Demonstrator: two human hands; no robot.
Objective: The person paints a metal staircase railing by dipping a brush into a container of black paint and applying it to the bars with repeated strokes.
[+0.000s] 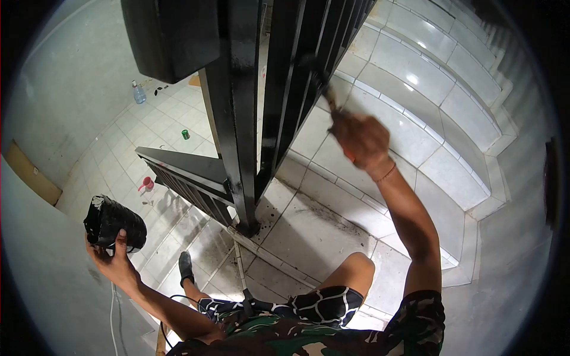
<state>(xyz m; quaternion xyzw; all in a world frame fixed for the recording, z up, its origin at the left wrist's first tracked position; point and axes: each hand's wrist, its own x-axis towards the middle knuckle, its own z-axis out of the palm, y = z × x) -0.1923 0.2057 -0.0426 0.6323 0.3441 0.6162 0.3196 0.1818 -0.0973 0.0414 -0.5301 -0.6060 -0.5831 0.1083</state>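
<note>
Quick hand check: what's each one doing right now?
Left hand: closed around the black container.
Right hand: closed on a brush, at the black railing.

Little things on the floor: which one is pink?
The cup with a handle, closest of them to the low black railing. The small can is green, and the bottle is see-through blue.

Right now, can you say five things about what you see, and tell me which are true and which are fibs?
1. The right hand holds a brush. True.
2. The left hand is empty. False: the left hand holds a black container.
3. A pink cup is on the tiled floor. True.
4. The metal gate is white. False: the metal gate is black.
5. A green can is on the floor. True.
</note>
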